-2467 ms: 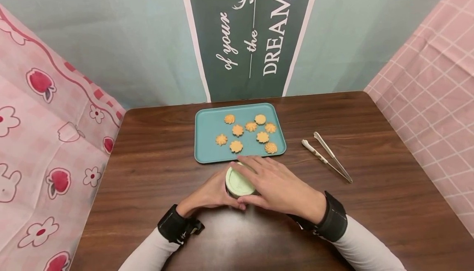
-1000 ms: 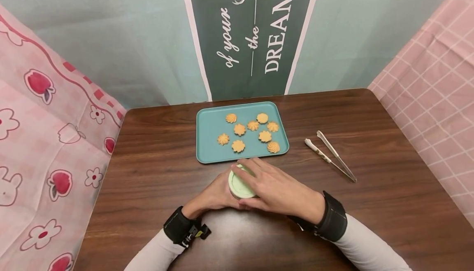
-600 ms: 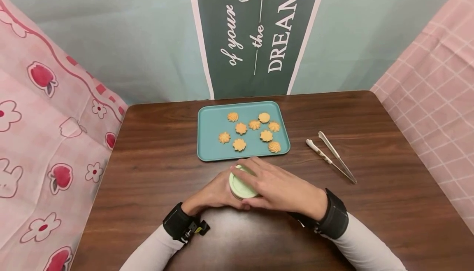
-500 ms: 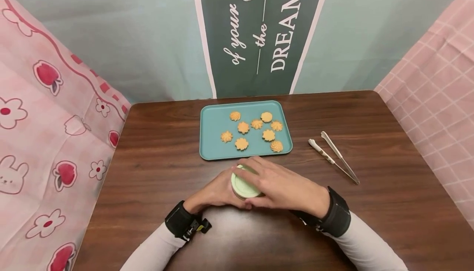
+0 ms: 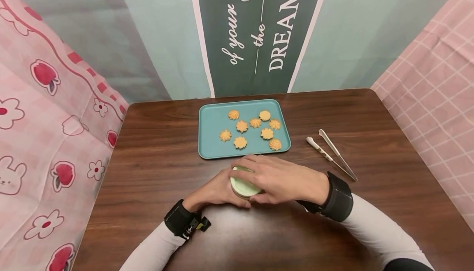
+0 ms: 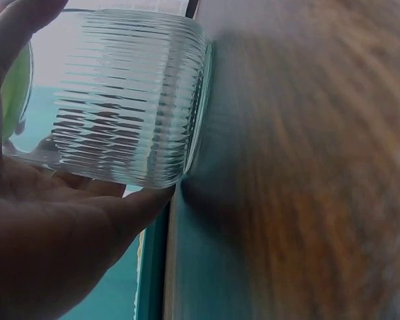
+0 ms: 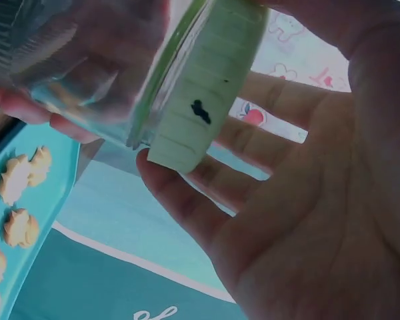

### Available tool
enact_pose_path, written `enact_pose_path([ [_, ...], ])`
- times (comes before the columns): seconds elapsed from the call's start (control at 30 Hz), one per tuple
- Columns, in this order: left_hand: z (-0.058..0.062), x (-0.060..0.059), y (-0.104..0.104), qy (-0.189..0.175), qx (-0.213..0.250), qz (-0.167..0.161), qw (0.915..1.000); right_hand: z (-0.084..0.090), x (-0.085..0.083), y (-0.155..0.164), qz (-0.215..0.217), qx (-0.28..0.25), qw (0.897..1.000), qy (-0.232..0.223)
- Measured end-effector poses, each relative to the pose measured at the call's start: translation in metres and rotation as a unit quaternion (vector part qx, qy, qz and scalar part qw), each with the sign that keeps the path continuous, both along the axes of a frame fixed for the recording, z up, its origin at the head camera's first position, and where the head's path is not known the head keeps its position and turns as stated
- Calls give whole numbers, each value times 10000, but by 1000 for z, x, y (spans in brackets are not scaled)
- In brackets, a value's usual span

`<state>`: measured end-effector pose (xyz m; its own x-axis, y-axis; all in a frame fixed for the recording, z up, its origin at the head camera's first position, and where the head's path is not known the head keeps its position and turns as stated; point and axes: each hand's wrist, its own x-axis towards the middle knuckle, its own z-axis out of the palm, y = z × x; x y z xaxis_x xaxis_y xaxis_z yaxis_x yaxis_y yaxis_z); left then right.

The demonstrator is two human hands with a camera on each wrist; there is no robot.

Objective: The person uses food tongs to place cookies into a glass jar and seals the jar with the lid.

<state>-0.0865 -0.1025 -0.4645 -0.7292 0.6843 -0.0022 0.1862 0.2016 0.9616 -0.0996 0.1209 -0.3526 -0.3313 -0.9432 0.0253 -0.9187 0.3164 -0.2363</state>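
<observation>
Right hand (image 5: 279,178) has swung round over the lid (image 5: 244,186), tray side of the jar barely budged

So compared with half a second ago, the right wrist strap (image 5: 340,197) sits closer to the level of the tray (image 5: 212,139), and a bit of something dark now pokes in at the bottom corner by the right sleeve (image 5: 381,223). Jar (image 6: 130,100) is pretty much where it was: just on the near side of the tray. It's ribbed clear glass with that pale green lid on it, plus a dark smudge on the lid's side in the right wrist view.

Both hands are busy. Left hand (image 5: 218,190) has its fingers and thumb wrapped round the glass, and the right one has its fingers curved round the lid's rim. Can't tell whether the lid is loose.

Nine cookies (image 5: 240,143) are scattered on the tray, mostly toward its right half. Tongs (image 5: 335,147) lie on the wooden worktop (image 5: 155,147) to the right of the tray, arms spread apart. Behind the tray hangs a dark green panel (image 5: 248,77) with white lettering.
</observation>
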Motion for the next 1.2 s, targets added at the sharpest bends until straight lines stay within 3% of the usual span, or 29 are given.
enact_pose_path([
  [0.27,1,0,-2,29,28,-95,9999,6,-1,-3,224,154,9996,31],
  [0.3,6,1,-2,2,26,-71,10000,7,0,-3,137,181,9997,42],
  [0.5,5,0,-2,127,-6,-14,9999,15,16,-11,-879,147,9948,495],
  [0.53,-1,-2,-3,214,-25,-31,9998,16,19,-14,-1021,136,9931,566],
  [0.7,-2,-4,-3,329,-143,-81,9993,20,31,-23,-1428,470,9869,590],
  [0.97,0,-1,-2,174,-448,68,9988,14,32,-27,-1232,576,9849,1074],
  [1.2,2,-1,-2,-59,-375,80,9992,15,28,-24,-954,599,9873,1123],
])
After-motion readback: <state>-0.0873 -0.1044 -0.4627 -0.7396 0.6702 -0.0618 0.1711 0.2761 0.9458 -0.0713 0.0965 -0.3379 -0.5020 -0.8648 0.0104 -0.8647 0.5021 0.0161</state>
